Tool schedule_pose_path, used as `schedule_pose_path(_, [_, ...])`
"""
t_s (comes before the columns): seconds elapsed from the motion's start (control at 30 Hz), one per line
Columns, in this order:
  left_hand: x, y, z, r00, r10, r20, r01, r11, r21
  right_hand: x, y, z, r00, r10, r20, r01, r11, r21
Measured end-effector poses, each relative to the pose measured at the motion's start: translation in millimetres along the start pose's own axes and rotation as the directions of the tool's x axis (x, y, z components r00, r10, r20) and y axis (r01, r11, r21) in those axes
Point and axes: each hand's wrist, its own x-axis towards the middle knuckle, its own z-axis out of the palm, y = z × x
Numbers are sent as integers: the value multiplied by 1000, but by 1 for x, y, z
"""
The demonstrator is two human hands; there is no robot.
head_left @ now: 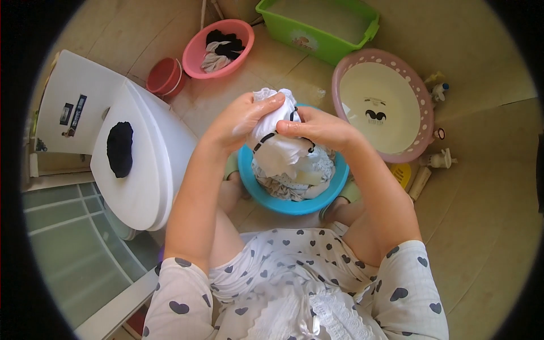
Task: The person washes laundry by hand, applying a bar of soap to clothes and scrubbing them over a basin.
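From the head view, the left hand (241, 122) and the right hand (317, 127) are both clamped on a wet white garment with black trim (276, 136), bunched between them directly above a blue basin (266, 195), apparently so that drips fall back onto the laundry soaking inside. A pink basin (195, 54) holding dark and pale clothes sits farther off beside a small red bucket (164, 76). A green tub (317, 37) and a pink dotted basin (419, 99) stand on the beige tiled floor (481, 198). A closed white toilet (141, 164) at the left carries a black cloth (120, 148).
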Motion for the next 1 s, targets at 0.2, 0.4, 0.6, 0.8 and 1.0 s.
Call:
schedule_pose_path(0.2, [-2,5,2,997,9,-79,4,987,159,-11,-3,-7,977,-186,-101,158,960,-231])
schedule_pose_path(0.4, [-16,12,-21,989,-112,91,8,675,738,-31,-10,7,987,-115,-115,145,941,306])
schedule_pose_path(0.6, [-20,14,-27,981,-113,160,36,906,422,-30,-10,5,976,-46,-211,177,734,656])
schedule_pose_path(0.8, [-13,1,-11,983,118,137,-116,993,-21,-34,-17,4,950,14,-312,200,741,641])
schedule_pose_path(1.0, [-10,-5,3,998,65,20,-64,996,-56,-27,-6,5,904,95,-417,149,844,516])
